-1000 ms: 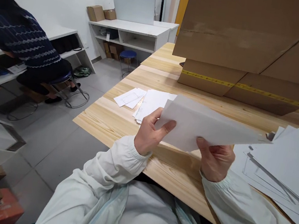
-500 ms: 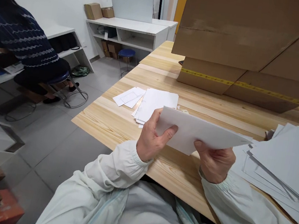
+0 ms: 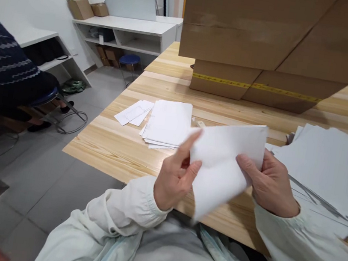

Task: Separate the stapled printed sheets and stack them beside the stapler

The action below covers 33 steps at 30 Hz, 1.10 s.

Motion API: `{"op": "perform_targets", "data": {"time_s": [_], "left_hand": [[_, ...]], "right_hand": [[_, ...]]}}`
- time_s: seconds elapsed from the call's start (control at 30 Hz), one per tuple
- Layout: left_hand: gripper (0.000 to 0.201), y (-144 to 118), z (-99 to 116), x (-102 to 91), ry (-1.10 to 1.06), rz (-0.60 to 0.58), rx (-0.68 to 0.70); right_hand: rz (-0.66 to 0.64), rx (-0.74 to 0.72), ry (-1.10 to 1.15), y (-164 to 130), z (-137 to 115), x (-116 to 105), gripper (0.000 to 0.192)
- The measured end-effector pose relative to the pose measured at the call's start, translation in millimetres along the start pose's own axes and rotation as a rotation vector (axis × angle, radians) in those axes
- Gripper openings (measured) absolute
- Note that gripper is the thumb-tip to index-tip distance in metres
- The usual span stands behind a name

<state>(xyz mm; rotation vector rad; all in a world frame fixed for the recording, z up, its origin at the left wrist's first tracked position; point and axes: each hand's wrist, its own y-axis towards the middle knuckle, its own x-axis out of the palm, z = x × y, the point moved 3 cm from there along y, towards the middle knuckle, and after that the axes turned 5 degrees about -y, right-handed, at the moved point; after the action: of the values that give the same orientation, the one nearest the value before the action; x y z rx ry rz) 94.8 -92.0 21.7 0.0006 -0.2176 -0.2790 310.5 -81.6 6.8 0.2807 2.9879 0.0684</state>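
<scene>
A bent white sheet of paper point(image 3: 223, 167) is held above the near edge of the table, tilted, with its lower left corner hanging down. My right hand point(image 3: 272, 181) pinches it by the right side, thumb on top and fingers behind. At its left edge is my left hand point(image 3: 176, 172), index finger raised and thumb spread apart, the thumb tip overlapping the paper. Beyond my left hand lies a stack of white papers point(image 3: 170, 121), with a few smaller printed sheets point(image 3: 133, 111) beside it. A larger, uneven pile of white sheets point(image 3: 333, 170) lies to the right.
Large cardboard boxes point(image 3: 266, 27) stand stacked across the back of the wooden table point(image 3: 101, 137). A small pale object point(image 3: 200, 124) lies beside the paper stack. On the left, a person in a striped top point(image 3: 6, 55) sits on a stool. A blue stool point(image 3: 129, 59) stands farther back.
The sheet has turned from a flat sideways hold to a tilted one, its lower left corner dropping. My left fingers have spread from its edge. The view has swung right.
</scene>
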Motion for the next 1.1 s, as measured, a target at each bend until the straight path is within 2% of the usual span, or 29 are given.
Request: {"op": "perform_targets", "data": {"time_s": [0.03,0.07,0.13,0.2,0.27,0.33,0.53,0.6,0.7,0.77,0.83,0.9,0.93,1.0,1.1], "left_hand": [[0.047,3,-9,3.9,0.084,-0.043,0.008],[0.036,6,-21,9.6,0.132,-0.123,-0.043],[0.027,16,-47,22.3,0.047,-0.255,-0.284],[0.025,25,-66,34.4,-0.047,-0.316,-0.492],[0.023,34,-75,43.0,-0.090,-0.313,-0.572],[0.023,44,-78,46.8,-0.092,-0.283,-0.571],[0.026,64,-82,39.9,-0.114,-0.157,-0.583],[0.026,68,-84,37.0,-0.117,-0.137,-0.585],[0.026,71,-85,33.9,-0.099,-0.129,-0.589],[0.025,72,-85,32.4,-0.081,-0.136,-0.595],[0.024,72,-85,31.1,-0.070,-0.147,-0.606],[0.025,72,-84,29.9,-0.071,-0.156,-0.616],[0.025,73,-84,29.2,-0.073,-0.158,-0.621],[0.026,73,-82,27.6,-0.076,-0.155,-0.629],[0.026,74,-81,24.8,-0.081,-0.158,-0.639]], "right_hand": [[-0.047,0.088,0.010,-1,9,-10,0.036],[-0.070,0.164,0.015,-2,19,-20,0.039],[-0.051,0.260,0.006,-4,41,-38,0.042],[0.001,0.284,-0.025,-5,59,-53,0.043],[0.042,0.268,-0.070,-2,70,-62,0.042],[0.053,0.236,-0.133,2,74,-65,0.042],[0.027,0.215,-0.295,21,75,-57,0.051],[-0.029,0.184,-0.406,27,71,-59,0.053],[-0.161,0.065,-0.823,36,47,-74,0.067],[-0.160,-0.078,-1.157,43,18,-88,0.073],[-0.097,-0.272,-1.313,52,-15,-91,0.062],[-0.130,-0.401,-1.265,66,-39,-77,0.044],[-0.201,-0.409,-1.198,75,-44,-63,0.039],[-0.336,-0.331,-1.089,95,-44,-29,0.037],[-0.515,-0.259,-1.078,122,-28,23,0.041]]}}
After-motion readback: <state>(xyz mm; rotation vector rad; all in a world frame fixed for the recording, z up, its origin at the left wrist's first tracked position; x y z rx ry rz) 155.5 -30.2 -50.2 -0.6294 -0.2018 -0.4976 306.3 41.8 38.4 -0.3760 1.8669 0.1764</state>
